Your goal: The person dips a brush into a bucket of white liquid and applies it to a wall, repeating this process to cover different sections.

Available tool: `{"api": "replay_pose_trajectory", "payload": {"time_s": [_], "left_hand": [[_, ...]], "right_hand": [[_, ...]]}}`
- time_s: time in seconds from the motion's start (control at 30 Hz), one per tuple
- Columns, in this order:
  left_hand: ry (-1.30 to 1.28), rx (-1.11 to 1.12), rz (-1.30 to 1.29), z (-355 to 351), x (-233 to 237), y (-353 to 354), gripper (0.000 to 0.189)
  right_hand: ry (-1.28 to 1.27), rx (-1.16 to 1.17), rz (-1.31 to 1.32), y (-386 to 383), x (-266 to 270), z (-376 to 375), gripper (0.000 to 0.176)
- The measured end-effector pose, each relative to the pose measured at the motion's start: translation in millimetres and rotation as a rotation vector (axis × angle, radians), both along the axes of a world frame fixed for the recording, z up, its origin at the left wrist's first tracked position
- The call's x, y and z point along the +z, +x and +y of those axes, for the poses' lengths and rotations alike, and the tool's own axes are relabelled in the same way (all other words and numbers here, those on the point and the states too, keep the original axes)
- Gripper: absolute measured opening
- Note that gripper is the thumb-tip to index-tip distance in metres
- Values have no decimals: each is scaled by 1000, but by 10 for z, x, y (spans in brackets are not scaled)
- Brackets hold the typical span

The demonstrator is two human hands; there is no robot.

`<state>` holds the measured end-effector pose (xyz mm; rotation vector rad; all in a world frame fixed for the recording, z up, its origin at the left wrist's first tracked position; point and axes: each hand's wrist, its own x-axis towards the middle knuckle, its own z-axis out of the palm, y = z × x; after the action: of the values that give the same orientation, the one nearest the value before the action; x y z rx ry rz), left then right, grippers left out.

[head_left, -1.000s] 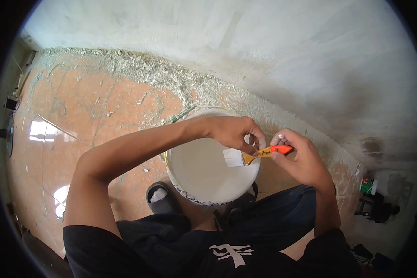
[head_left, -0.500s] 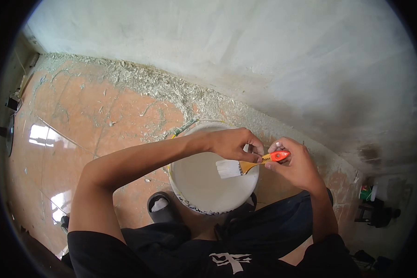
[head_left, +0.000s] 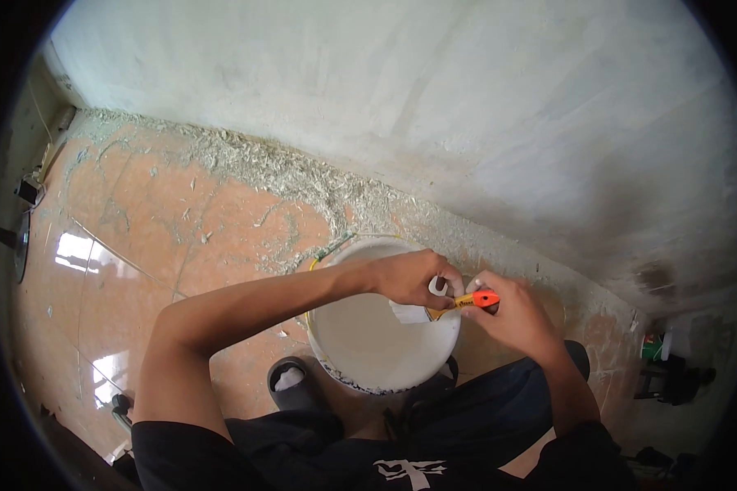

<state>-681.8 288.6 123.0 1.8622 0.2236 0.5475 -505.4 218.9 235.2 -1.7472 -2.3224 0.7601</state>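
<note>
Above the right side of a white bucket of pale liquid, both hands are on a paintbrush with a yellow and red handle. My left hand pinches the brush near the base of its bristles, thumb on the handle. My right hand has its fingers closed round the handle near the red end. The white bristles point left over the liquid and are partly hidden by my left hand.
Scraped flakes lie along the foot of the grey wall on the orange tiled floor. My sandalled foot is left of the bucket. A green and white container and dark objects stand at far right.
The view has shifted, so the bucket and hands appear lower. The brush has turned a little in my hands, and less of its bristles shows.
</note>
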Motion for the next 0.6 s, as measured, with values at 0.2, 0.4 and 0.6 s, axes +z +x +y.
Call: {"api": "replay_pose_trajectory", "payload": {"time_s": [0.2,0.4,0.6], "left_hand": [[94,16,43,-20,2,8,21],[160,171,40,209,-187,-87,15],[473,499,288,432,-430,-405,21]], "right_hand": [[-71,47,-260,-74,89,-38,24],[-100,63,-249,-17,162,-60,23],[-4,119,98,29,201,-75,22]]}}
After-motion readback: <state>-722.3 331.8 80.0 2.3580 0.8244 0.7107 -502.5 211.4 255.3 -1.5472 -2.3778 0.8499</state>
